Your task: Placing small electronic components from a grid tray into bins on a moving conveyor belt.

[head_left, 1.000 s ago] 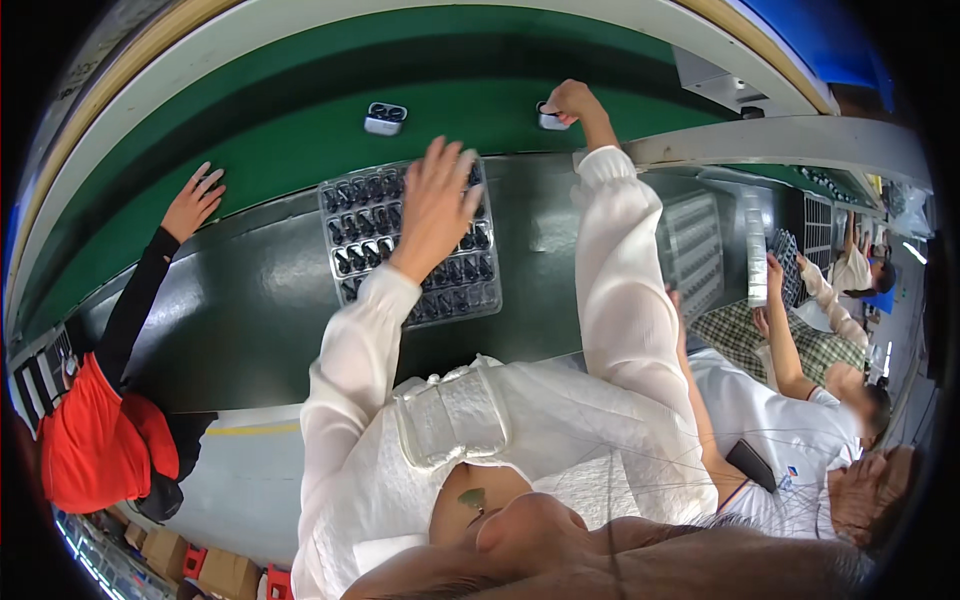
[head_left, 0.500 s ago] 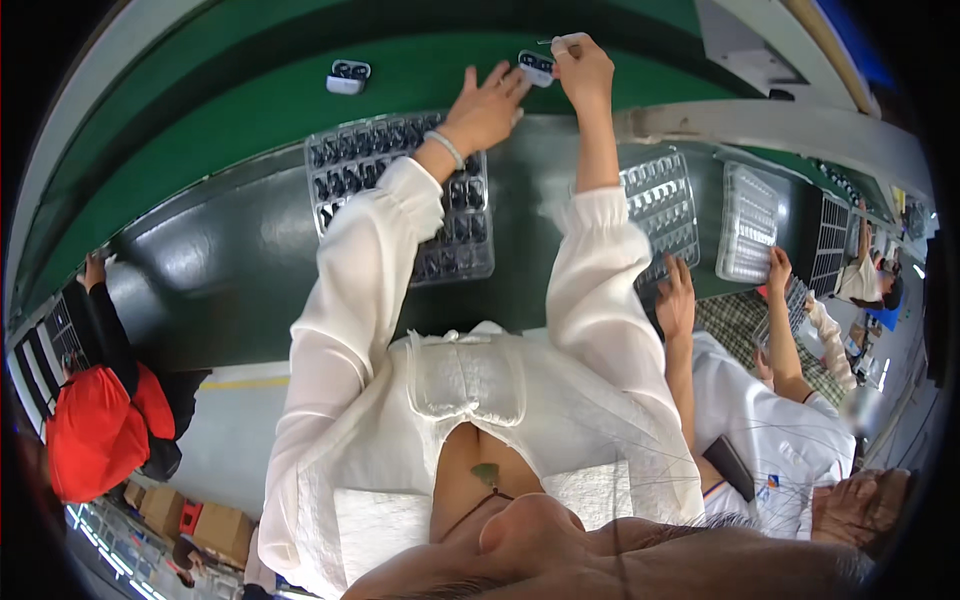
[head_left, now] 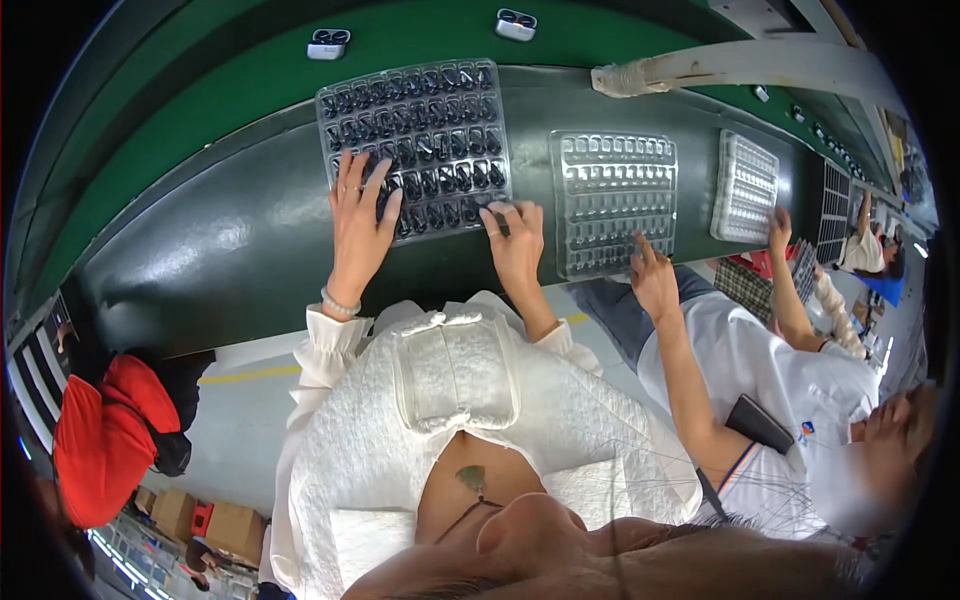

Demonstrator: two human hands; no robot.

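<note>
A clear plastic tray (head_left: pixel 415 75) filled with rows of small black glossy pieces lies on the dark work surface before me. Over its near left part rests my left hand (head_left: pixel 360 225), fingers spread and touching the pieces; it is open. My right hand (head_left: pixel 516 245) is at the near right corner, with thumb and fingers bent together. What lies between those fingertips is too small to make out. Beyond the tray, on the green belt (head_left: pixel 230 90), sit two open white earbud cases with dark insides, one at the left (head_left: pixel 328 44) and one farther right (head_left: pixel 516 25).
Right of my tray lies a clear tray (head_left: pixel 615 205), a co-worker's hand (head_left: pixel 655 282) touching it. Another clear tray (head_left: pixel 748 190) lies beyond. A pale beam (head_left: pixel 740 70) juts in above. At the left is a person in red (head_left: pixel 105 440).
Both hands have left the earbud case on the belt and come back toward me to the filled tray. Both cases have shifted left and farther away. The neighbouring tray has moved left.
</note>
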